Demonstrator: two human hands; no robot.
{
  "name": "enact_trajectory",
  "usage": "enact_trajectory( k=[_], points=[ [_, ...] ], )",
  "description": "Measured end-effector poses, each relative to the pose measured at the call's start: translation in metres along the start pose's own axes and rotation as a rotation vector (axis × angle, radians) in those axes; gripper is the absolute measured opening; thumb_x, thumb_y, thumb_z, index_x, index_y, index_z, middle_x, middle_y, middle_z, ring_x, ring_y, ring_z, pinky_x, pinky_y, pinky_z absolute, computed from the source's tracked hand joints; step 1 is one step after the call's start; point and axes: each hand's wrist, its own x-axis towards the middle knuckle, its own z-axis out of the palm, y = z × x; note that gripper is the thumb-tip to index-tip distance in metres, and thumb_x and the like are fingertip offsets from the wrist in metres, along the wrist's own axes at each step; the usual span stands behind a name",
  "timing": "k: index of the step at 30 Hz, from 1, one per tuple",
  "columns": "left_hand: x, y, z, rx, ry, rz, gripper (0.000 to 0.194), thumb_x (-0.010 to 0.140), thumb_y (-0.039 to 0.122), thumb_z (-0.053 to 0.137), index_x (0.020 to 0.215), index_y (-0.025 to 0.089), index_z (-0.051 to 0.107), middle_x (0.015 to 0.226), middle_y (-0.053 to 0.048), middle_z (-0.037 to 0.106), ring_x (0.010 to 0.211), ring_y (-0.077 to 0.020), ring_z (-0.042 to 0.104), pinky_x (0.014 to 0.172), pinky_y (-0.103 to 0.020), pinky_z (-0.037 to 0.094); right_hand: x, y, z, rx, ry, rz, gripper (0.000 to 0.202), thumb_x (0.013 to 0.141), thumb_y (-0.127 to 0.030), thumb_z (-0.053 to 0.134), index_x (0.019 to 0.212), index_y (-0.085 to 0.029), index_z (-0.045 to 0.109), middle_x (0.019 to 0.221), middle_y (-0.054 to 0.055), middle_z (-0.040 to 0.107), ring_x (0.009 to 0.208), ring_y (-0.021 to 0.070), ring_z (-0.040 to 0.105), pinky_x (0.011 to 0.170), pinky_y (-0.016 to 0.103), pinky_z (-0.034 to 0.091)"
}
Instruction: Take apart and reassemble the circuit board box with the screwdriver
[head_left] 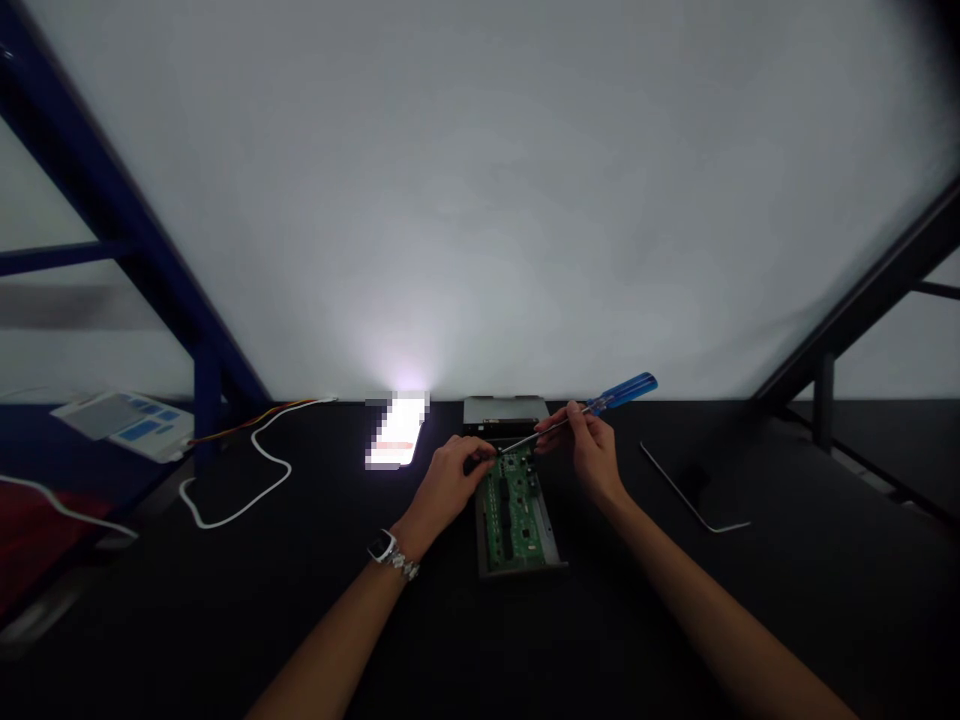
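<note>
A green circuit board [516,512] lies in a grey metal tray [556,549] on the black table, straight ahead of me. My left hand [452,480], with a watch on its wrist, rests on the board's far left corner with the fingers curled. My right hand [587,445] grips a screwdriver with a blue handle [626,391]. Its shaft slants down to the left, and the tip touches the far end of the board, close to my left fingers.
A grey metal box [505,410] stands just behind the board. A bright lit rectangle [397,430] lies to its left. A white cable [247,480] loops at the left, a bent metal rod [694,495] lies at the right. Blue frame struts rise on the left.
</note>
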Motion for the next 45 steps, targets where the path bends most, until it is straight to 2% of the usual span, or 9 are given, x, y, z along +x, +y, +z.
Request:
enact_trajectory(
  k=[5,12,20,28,34,40,43,45],
  points=[
    [-0.001,-0.001,0.003,-0.024,0.025,-0.038,0.029,0.081,0.016,0.063,0.109,0.023,0.064,0.085,-0.002,0.064,0.081,-0.0177,0.060,0.073,-0.032,0.048,-0.003,0.001,0.005,-0.020,-0.026,-0.017,0.041,0.086,-0.056,0.059,0.079,-0.016,0.064,0.079,0.008,0.073,0.061,0.0197,0.069,0.056,0.033,0.060],
    [-0.001,0.001,0.003,0.011,0.011,-0.038,0.029,0.080,0.011,0.062,0.107,0.021,0.065,0.087,-0.003,0.062,0.083,-0.0176,0.059,0.075,-0.033,0.050,-0.003,0.004,0.007,-0.085,-0.051,-0.013,0.044,0.087,-0.057,0.057,0.078,-0.014,0.065,0.081,0.011,0.073,0.060,0.0193,0.068,0.054,0.033,0.059],
    [-0.001,-0.001,0.005,0.049,0.030,0.019,0.030,0.081,0.010,0.061,0.108,0.022,0.066,0.087,-0.003,0.063,0.087,-0.0189,0.059,0.079,-0.035,0.051,-0.007,-0.004,0.012,-0.209,-0.063,-0.072,0.045,0.091,-0.054,0.052,0.076,-0.015,0.068,0.081,0.010,0.073,0.056,0.0176,0.066,0.056,0.031,0.057],
    [-0.001,0.008,0.003,0.088,-0.005,0.084,0.034,0.081,0.006,0.056,0.109,0.022,0.065,0.093,-0.004,0.063,0.095,-0.0208,0.058,0.084,-0.038,0.052,-0.006,-0.005,0.016,-0.303,-0.092,-0.114,0.039,0.090,-0.051,0.056,0.078,-0.016,0.068,0.070,0.006,0.070,0.057,0.0183,0.066,0.059,0.031,0.056],
    [0.001,0.012,0.005,0.097,-0.019,0.073,0.033,0.080,0.006,0.055,0.108,0.022,0.065,0.094,-0.004,0.064,0.095,-0.0207,0.059,0.085,-0.037,0.052,-0.003,-0.008,0.017,-0.356,-0.117,-0.115,0.044,0.089,-0.055,0.055,0.076,-0.015,0.069,0.070,0.007,0.070,0.057,0.0184,0.067,0.058,0.031,0.055],
    [0.013,0.024,-0.003,0.241,-0.070,0.108,0.036,0.080,0.022,0.066,0.116,0.025,0.063,0.111,-0.006,0.063,0.108,-0.0271,0.055,0.090,-0.044,0.050,0.003,-0.019,0.003,-0.330,0.033,-0.155,0.046,0.089,-0.057,0.054,0.074,-0.016,0.067,0.073,0.008,0.072,0.052,0.0178,0.065,0.051,0.030,0.053],
    [0.028,0.024,-0.002,0.216,-0.074,0.158,0.025,0.087,0.024,0.057,0.111,0.024,0.066,0.108,-0.007,0.064,0.105,-0.0257,0.057,0.091,-0.043,0.048,0.008,-0.023,-0.008,-0.337,0.094,-0.157,0.049,0.087,-0.060,0.053,0.074,-0.015,0.066,0.071,0.009,0.072,0.051,0.0175,0.065,0.050,0.029,0.054],
    [0.040,0.021,0.005,0.191,-0.078,0.178,0.023,0.089,0.021,0.052,0.105,0.023,0.068,0.102,-0.007,0.065,0.100,-0.0240,0.058,0.090,-0.042,0.048,0.010,-0.023,-0.013,-0.336,0.110,-0.144,0.051,0.087,-0.062,0.053,0.074,-0.015,0.065,0.071,0.009,0.072,0.050,0.0169,0.065,0.049,0.029,0.054]
  ],
)
